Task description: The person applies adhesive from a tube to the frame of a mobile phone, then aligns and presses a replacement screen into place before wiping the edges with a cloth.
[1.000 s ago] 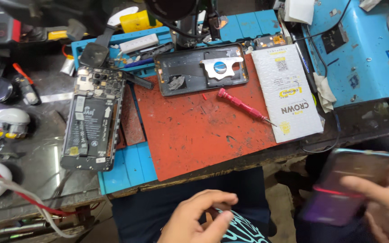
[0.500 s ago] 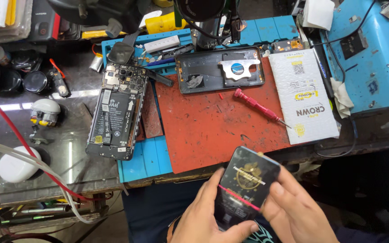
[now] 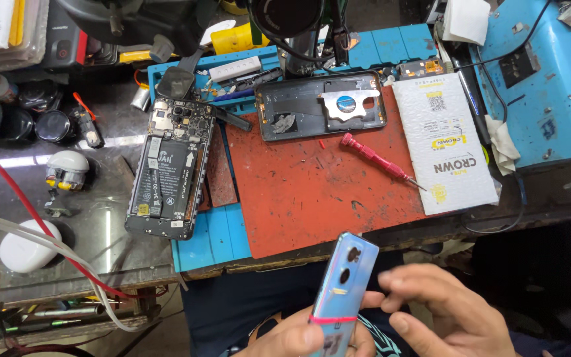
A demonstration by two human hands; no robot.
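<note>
A pale blue phone (image 3: 340, 291) with a red rubber band round it stands tilted in front of the bench, its camera side facing me. My left hand (image 3: 295, 338) grips its lower part from the left. My right hand (image 3: 444, 311) is beside it on the right, fingers spread, the fingertips at the phone's edge. On the bench lie an opened phone (image 3: 170, 168) showing its battery, a dark back cover (image 3: 322, 106) and a red screwdriver (image 3: 379, 160) on the red mat (image 3: 312, 192).
A white packet (image 3: 445, 142) lies right of the mat. A blue mat (image 3: 209, 231) underlies the work area, a blue box (image 3: 550, 79) stands at right. Small jars (image 3: 51, 125), a white case (image 3: 26, 248) and red and white cables (image 3: 47, 231) crowd the left side.
The phone has turned over from screen side to camera side and now stands more upright. My right hand has come off it and opened beside it. The view shifted slightly.
</note>
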